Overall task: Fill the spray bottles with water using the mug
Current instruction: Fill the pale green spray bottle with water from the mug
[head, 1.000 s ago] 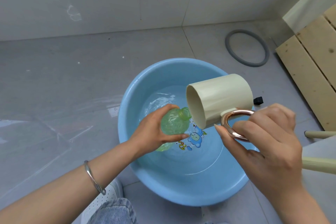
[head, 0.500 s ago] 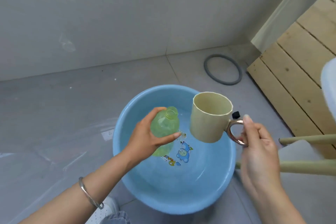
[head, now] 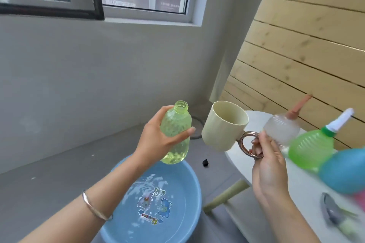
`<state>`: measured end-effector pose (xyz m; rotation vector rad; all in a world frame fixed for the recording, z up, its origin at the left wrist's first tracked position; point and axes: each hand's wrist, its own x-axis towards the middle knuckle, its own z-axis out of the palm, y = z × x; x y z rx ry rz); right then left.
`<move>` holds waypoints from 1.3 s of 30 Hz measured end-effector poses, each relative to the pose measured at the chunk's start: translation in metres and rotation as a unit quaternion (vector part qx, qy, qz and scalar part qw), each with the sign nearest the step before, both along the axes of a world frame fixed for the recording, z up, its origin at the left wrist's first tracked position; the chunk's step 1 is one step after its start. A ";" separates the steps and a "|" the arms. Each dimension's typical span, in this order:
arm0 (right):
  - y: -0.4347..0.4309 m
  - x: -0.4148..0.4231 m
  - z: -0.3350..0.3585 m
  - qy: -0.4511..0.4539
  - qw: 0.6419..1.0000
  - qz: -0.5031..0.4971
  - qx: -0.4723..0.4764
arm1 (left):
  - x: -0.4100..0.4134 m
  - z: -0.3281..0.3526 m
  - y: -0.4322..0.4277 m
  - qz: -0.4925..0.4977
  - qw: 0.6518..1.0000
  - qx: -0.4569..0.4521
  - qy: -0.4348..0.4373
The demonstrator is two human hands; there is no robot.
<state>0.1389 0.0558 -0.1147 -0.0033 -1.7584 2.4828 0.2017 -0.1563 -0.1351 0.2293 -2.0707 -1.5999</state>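
Our left hand (head: 158, 141) grips the uncapped green bottle (head: 176, 130), part-full of water, upright above the blue basin (head: 194, 185) of water, while our right hand (head: 266, 165) pinches the cream mug (head: 223, 126) by its ring handle beside the desk (head: 256, 120) edge.

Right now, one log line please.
left hand: holds bottle, uncapped | right hand: holds mug by handle | basin: holds water

We count one mug (head: 223, 126), one basin (head: 189, 183), two hands (left hand (head: 156, 142), right hand (head: 268, 169)), three bottles (uncapped green bottle (head: 175, 124), clear bottle (head: 280, 130), nozzled green bottle (head: 310, 150)) and one blurred blue object (head: 343, 169).
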 end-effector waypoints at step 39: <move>0.249 -0.011 -0.036 -0.026 0.752 -0.050 0.657 | -0.035 0.060 0.232 -0.146 0.987 -0.057 -0.024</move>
